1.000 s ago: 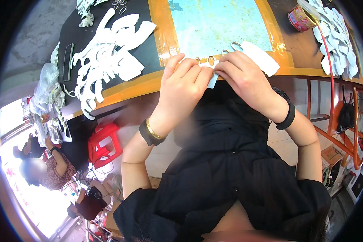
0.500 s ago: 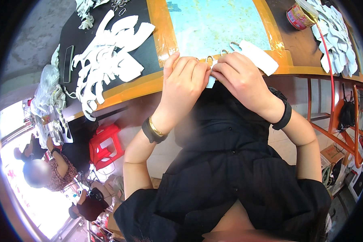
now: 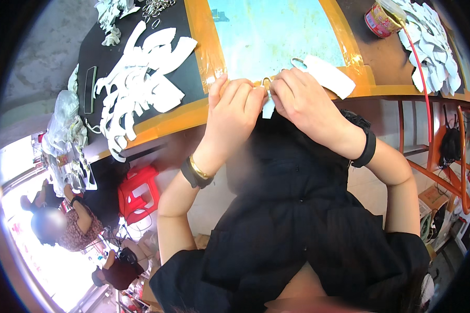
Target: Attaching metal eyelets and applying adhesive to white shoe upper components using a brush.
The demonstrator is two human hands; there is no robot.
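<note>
Bluish-white strip (image 3: pixel 268 111) seems pinched by left hand (image 3: pixel 232 112) and right hand (image 3: pixel 304 107), fingertips bunched beside a metal ring (image 3: pixel 266 79).

Table (image 3: pixel 387 67) spanned upper frame.
Strip (image 3: pixel 268 110) sat between left hand (image 3: pixel 231 112) and right hand (image 3: pixel 305 101), upper centre; strap pile (image 3: pixel 164 96) lay upper left; tub (image 3: pixel 379 23) stood upper right, left of pieces heap (image 3: pixel 436 57); stool (image 3: pixel 146 177) stood left, below table edge.

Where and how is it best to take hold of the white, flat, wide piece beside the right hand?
Probably pinch the white, flat piece by its broad right end, coming from the right: that end lies uncovered near the orange-taped table edge, while the right hand crowds its left.
</note>
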